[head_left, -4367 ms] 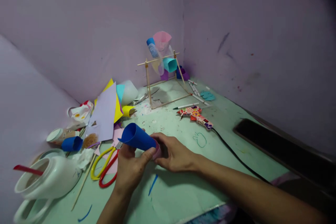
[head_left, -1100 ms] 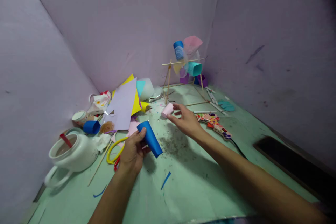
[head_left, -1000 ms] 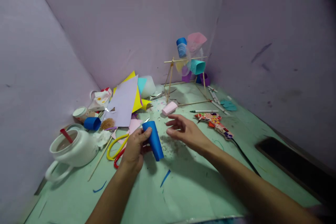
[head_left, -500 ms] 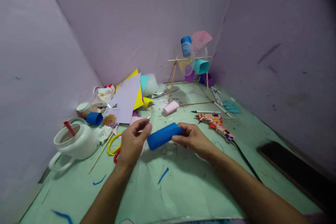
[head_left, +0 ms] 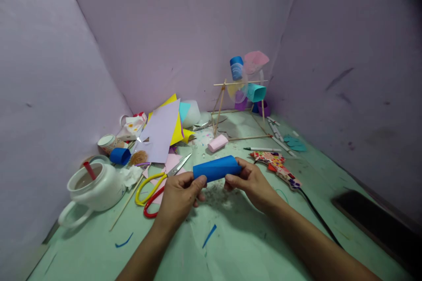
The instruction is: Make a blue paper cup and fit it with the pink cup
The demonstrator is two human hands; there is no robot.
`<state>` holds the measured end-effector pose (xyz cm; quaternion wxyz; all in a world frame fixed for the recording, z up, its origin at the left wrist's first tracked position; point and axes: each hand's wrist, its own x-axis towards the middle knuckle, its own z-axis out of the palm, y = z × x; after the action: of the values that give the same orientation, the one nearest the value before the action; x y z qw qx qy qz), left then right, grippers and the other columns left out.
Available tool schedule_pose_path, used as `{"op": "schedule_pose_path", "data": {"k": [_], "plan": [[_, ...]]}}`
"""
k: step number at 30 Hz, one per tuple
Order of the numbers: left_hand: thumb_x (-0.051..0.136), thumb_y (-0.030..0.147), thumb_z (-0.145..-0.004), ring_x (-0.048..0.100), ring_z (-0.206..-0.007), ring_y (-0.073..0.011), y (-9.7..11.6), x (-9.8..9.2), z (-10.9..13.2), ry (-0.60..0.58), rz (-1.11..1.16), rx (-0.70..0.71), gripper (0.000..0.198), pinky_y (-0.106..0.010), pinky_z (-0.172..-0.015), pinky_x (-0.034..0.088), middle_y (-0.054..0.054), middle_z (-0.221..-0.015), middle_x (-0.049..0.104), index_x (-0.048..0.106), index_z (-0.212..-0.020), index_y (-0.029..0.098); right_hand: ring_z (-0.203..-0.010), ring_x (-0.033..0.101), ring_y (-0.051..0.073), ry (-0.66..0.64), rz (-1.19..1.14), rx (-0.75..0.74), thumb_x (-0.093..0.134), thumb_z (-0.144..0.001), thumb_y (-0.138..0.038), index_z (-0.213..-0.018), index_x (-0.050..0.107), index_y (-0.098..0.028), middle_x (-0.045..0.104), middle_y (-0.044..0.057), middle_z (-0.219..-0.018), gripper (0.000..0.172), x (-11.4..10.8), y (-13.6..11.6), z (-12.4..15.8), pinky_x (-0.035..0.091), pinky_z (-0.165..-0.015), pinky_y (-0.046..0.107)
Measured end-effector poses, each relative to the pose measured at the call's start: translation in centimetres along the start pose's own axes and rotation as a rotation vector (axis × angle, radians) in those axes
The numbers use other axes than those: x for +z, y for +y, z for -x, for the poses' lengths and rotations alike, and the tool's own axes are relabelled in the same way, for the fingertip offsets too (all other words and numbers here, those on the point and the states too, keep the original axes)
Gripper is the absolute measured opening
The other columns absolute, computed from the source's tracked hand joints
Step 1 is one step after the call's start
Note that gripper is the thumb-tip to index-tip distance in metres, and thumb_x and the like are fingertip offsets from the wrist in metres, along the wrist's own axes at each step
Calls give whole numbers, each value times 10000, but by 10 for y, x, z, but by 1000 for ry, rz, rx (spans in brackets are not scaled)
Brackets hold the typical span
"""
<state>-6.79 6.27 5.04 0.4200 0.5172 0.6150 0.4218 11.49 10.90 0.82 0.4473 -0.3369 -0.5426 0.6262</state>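
One blue paper tube (head_left: 216, 168) is in hand, held level just above the middle of the desk (head_left: 237, 246), its length running left to right. It looks already rolled and closed into a tube, and it is joined to nothing. The left hand (head_left: 180, 197) takes its left end, thumb and fingers (head_left: 198, 181) closed in a pinch on the rim. The right hand (head_left: 252, 182) takes the right end the same way, fingertips (head_left: 233, 180) curled under and thumb on top. Neither hand is spread, and both grip only the tube.

Just beyond it, toward the far edge, a small pink paper piece (head_left: 218, 143) lies loose on the desk. In the far corner stands a stick frame with a wheel (head_left: 244, 80) that already carries several coloured paper cups. So, as far as I can judge, part of the build is done, while the blue tube and the pink piece remain apart from it.

Yellow and red scissors (head_left: 154, 184) lie left of the hands, a patterned glue gun (head_left: 277, 164) to their right. A white pot (head_left: 95, 184) sits near the left edge, beside stacked paper sheets (head_left: 161, 131).
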Motion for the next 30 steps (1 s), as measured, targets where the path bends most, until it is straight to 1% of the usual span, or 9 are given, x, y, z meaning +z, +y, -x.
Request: {"op": "schedule_pose_path", "data": {"k": [2,5,7,9,11,13,19,24,30], "plan": [[599,427,-678,462,-358,-104,-1,1,0,29,-60,19,320,-217,-382,375,0,-416,577,611,-511,155,-482,549,101,-11,21,30,741,-667,-406,-774,628,-130,593,-18,-529,317,0,1,1,412,-490,210],[613,394,-665,493,-420,-122,-4,6,-1,74,-97,115,300,-225,-417,379,3,-445,570,611,-476,162,-428,522,97,25,49,100,731,-659,-452,-656,636,-122,571,-12,-461,344,3,2,2,407,-461,213],[621,362,-667,561,-532,-151,-6,10,0,103,-70,186,241,-236,-481,423,-14,-567,629,664,-540,163,-452,546,112,53,69,131,737,-649,-449,-677,660,-120,608,6,-497,339,6,3,2,436,-482,227],[622,325,-677,618,-692,-187,-9,14,1,144,-28,234,187,-256,-594,473,-43,-760,684,711,-657,162,-512,582,134,70,81,141,739,-639,-447,-735,686,-119,657,32,-578,346,10,3,3,470,-526,250],[619,286,-690,626,-818,-210,-13,17,3,189,-20,275,177,-278,-711,482,-64,-894,687,724,-753,158,-548,592,144,93,92,143,743,-629,-441,-768,699,-120,673,40,-626,353,12,4,4,478,-553,262],[610,256,-709,615,-876,-216,-16,18,4,215,-45,313,175,-292,-778,466,-71,-939,678,715,-804,154,-538,571,137,124,115,134,744,-623,-428,-738,701,-120,654,25,-597,332,14,4,5,459,-546,254],[597,245,-739,592,-858,-213,-17,17,7,210,-78,375,178,-292,-736,445,-66,-932,642,668,-874,154,-553,547,137,131,111,128,757,-616,-397,-741,710,-129,639,14,-598,300,16,7,7,452,-575,266],[595,223,-723,582,-864,-214,-16,16,8,198,-50,379,124,-279,-693,446,-84,-980,616,669,-793,152,-559,547,136,137,76,129,763,-617,-399,-745,712,-129,637,19,-612,303,17,11,9,457,-576,265],[634,256,-714,590,-891,-225,-16,15,2,157,84,336,116,-288,-757,457,-72,-948,639,701,-737,164,-604,577,158,187,3,139,782,-584,-416,-773,719,-126,657,38,-650,352,18,11,8,493,-624,300]]}}
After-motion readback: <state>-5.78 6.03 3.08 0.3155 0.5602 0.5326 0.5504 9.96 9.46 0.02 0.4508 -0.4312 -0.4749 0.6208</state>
